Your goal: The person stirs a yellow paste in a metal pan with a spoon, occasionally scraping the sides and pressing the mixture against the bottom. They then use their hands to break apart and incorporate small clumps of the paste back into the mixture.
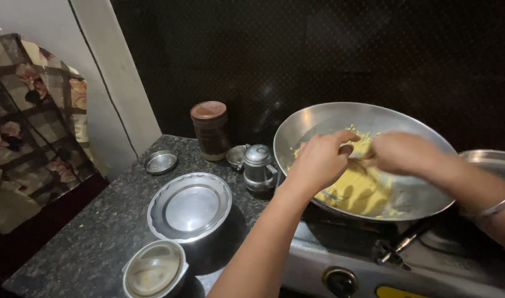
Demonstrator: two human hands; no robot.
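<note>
- A flowered cloth [26, 127] hangs at the far left, beside the dark speckled table [92, 237].
- On the table stand a lidded steel pot [154, 270], a steel plate turned over a vessel [189, 207], a small steel bowl [161, 161], a brown jar [209, 129] and a little steel jug [258, 167].
- The left hand [318, 161] is pinched on yellow dough [360, 185] inside the wide steel pan [429, 193].
- The pan sits tilted on the stove [329, 259], its open face turned towards the person; being round, it has no long axis.
- The right hand [401, 153] is blurred; its grip cannot be told.
- Judged risk: pressing on the tilted pan could make it slide or spill crumbs.
</note>
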